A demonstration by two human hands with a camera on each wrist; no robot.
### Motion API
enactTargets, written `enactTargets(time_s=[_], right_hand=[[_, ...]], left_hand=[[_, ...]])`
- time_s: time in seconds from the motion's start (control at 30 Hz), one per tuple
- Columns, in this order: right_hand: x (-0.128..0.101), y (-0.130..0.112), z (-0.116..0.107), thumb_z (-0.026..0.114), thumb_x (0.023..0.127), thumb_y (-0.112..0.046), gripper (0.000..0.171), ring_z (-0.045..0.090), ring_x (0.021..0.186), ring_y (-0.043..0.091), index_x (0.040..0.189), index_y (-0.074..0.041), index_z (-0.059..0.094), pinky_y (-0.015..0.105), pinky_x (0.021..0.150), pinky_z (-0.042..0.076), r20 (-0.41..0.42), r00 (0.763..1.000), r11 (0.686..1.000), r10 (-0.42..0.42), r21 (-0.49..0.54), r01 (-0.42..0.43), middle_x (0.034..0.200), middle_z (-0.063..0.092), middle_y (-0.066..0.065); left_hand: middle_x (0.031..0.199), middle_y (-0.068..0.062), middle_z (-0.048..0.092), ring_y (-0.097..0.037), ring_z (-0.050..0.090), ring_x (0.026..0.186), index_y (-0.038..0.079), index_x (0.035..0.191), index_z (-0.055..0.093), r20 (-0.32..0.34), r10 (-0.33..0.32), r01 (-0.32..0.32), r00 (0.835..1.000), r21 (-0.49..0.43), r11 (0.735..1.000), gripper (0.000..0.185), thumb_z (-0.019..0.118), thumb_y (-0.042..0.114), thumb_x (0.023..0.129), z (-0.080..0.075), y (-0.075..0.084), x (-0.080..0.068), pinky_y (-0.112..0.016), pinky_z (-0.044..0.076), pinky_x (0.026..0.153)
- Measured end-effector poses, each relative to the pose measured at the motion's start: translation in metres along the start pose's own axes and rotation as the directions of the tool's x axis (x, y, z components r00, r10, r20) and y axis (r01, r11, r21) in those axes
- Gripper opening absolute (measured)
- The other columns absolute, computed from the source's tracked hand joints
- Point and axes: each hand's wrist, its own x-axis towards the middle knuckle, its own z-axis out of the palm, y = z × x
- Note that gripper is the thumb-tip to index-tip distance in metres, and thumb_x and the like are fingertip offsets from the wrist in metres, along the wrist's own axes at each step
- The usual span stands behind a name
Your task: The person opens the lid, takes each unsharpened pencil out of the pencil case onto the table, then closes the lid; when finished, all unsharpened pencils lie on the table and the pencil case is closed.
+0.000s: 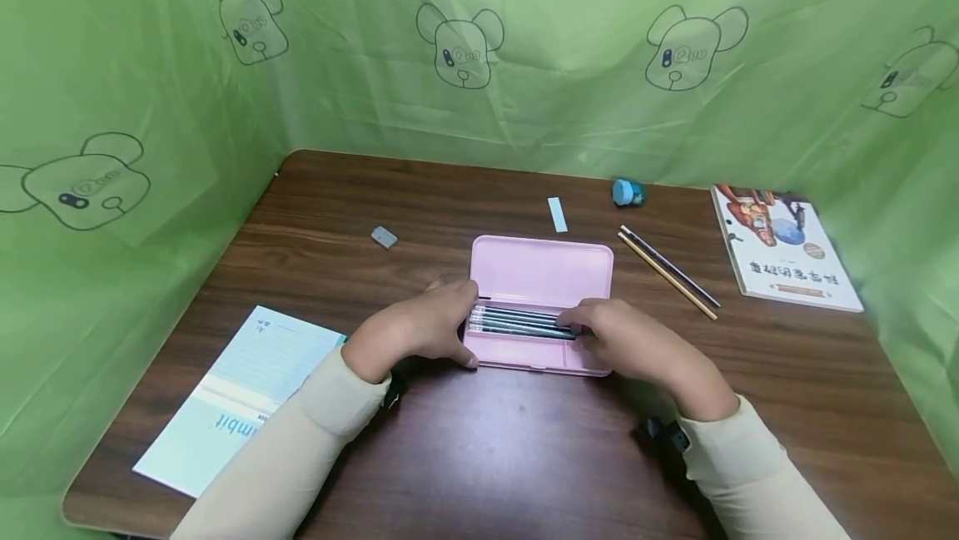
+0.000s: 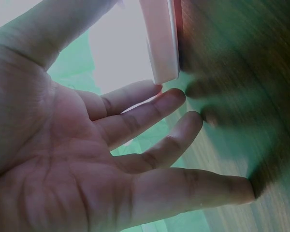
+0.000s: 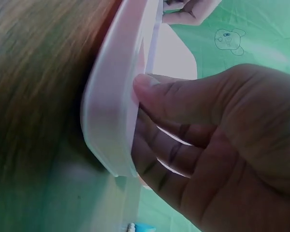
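A pink pencil case (image 1: 541,267) lies with its lid raised at the back, in the middle of the table. Several dark pencils (image 1: 517,320) lie side by side in its tray. My left hand (image 1: 427,322) spans the case's left end, thumb at the near corner and a finger by the hinge. Its other fingers are spread and nearly straight in the left wrist view. My right hand (image 1: 625,339) reaches over the right end, fingers bent down at the pencils' ends. In the right wrist view its thumb (image 3: 176,99) is at the case wall (image 3: 111,111); the fingertips are hidden inside.
Behind the case lie a grey eraser (image 1: 385,237), a pale blue strip (image 1: 558,215) and a blue pencil sharpener (image 1: 628,193). Two pencils (image 1: 667,271) and a book (image 1: 790,249) are to the right. A light blue notebook (image 1: 247,390) lies partly under my left sleeve.
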Motion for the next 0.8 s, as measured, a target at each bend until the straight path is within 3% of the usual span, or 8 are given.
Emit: enactTargets(time_s=[0.33, 0.8], right_hand=[[0.0012, 0.0027, 0.0022, 0.07, 0.098, 0.011, 0.032, 0.065, 0.091, 0.012, 0.123, -0.006, 0.081, 0.038, 0.084, 0.063, 0.019, 1.0, 0.999, -0.007, 0.034, 0.007, 0.104, 0.075, 0.002], [-0.0006, 0.0054, 0.0019, 0.072, 0.1, 0.008, 0.029, 0.069, 0.101, 0.013, 0.121, -0.01, 0.082, 0.039, 0.09, 0.063, 0.031, 0.999, 0.995, -0.011, 0.097, 0.007, 0.108, 0.077, -0.001]], left_hand=[[0.129, -0.012, 0.068, -0.03, 0.064, 0.132, 0.001, 0.128, 0.058, -0.005, 0.001, -0.001, 1.0, 0.008, 1.0, 0.071, 0.101, 0.034, 0.083, -0.0017, 0.0029, -0.0018, -0.054, 0.032, 0.135], [0.133, -0.013, 0.068, -0.031, 0.063, 0.135, 0.002, 0.128, 0.059, -0.01, 0.01, -0.01, 1.0, 0.011, 1.0, 0.069, 0.101, 0.033, 0.083, -0.0014, 0.0022, -0.002, -0.054, 0.032, 0.136]])
